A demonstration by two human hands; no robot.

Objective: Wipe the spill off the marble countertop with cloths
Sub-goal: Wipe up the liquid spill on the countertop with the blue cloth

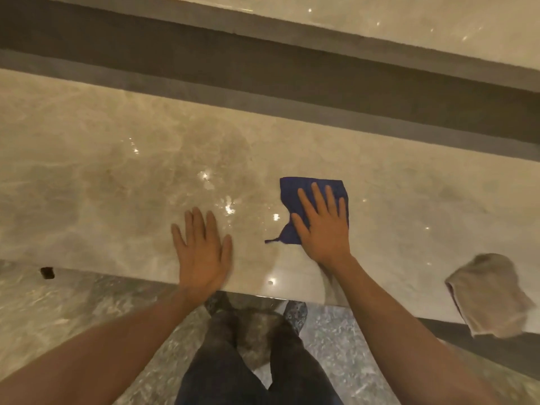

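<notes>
A beige marble countertop runs across the view. My right hand lies flat, fingers spread, pressing down on a dark blue cloth spread on the marble. My left hand rests flat on the bare marble near the front edge, fingers apart, holding nothing. Wet glints shine on the surface between the two hands. A second cloth, beige, lies crumpled at the right, hanging partly over the counter's front edge.
A dark recessed strip runs behind the countertop, with another pale stone ledge beyond it. Below the front edge are my legs and shoes on a speckled stone floor. A small dark notch sits at the counter's left front edge.
</notes>
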